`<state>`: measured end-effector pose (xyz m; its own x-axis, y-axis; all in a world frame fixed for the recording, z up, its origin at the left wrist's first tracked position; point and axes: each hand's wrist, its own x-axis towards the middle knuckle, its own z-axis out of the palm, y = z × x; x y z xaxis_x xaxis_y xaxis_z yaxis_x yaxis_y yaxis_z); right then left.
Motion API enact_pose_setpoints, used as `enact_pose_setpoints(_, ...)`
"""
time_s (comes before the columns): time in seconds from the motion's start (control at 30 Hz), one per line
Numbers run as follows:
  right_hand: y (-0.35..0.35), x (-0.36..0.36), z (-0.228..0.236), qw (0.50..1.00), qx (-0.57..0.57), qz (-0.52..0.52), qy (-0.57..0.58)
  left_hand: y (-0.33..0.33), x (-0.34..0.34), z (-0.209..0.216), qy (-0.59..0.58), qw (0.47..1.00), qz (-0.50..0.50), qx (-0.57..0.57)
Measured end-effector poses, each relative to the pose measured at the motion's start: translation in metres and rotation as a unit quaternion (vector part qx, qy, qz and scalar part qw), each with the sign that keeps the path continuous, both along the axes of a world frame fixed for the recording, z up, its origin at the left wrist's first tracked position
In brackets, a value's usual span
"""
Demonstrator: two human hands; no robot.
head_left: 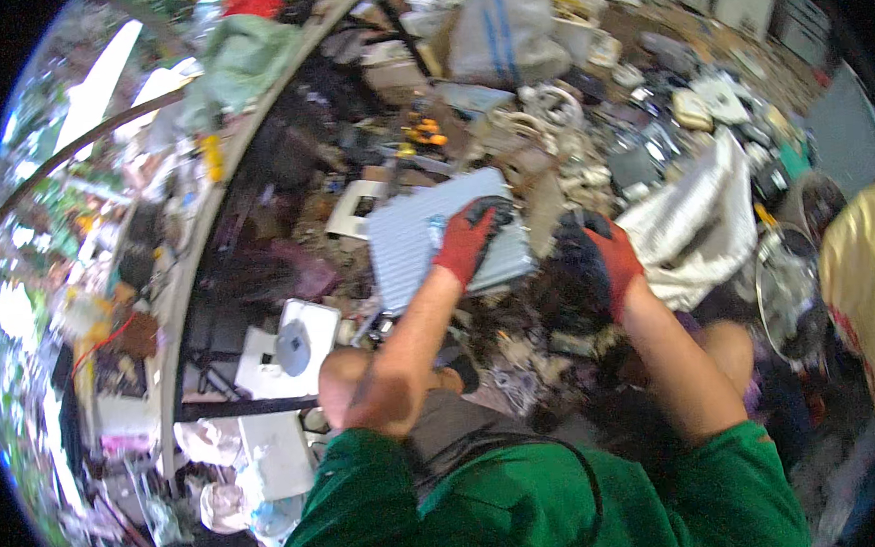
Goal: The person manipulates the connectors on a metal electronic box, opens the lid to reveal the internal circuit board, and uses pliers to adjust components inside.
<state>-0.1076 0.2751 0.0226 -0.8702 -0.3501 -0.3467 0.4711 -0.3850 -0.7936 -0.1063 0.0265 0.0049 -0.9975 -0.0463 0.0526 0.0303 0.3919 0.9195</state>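
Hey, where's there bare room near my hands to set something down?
The ribbed panel looks bare along its left edge, left of your left hand. Scrap crowds the area beyond it; a white sack lies right of your right hand.

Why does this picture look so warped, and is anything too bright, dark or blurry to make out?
In the head view, black corners frame a rounded image and the long beige bar bows; glare washes out the far left; the clutter beneath the right hand is dark and smeared, so whether it grips anything is unclear; the white sack shows up brightly.
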Motion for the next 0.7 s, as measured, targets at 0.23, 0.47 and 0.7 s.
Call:
enact_pose_setpoints(0.23,-0.005,0.0,-0.004,0.999,0.006,-0.017,0.035,-0.039,0.014,0.067,0.08,0.985,0.063,0.141)
enact_pose_setpoints(0.47,0.001,0.007,-0.003,1.0,0.021,-0.007,0.022,-0.204,0.072,0.257,0.188,0.876,0.338,-0.286)
enact_pose_setpoints(0.7,0.005,-0.006,-0.036,0.967,0.204,0.026,0.148,-0.417,0.051,0.261,-0.065,0.756,0.307,-0.575)
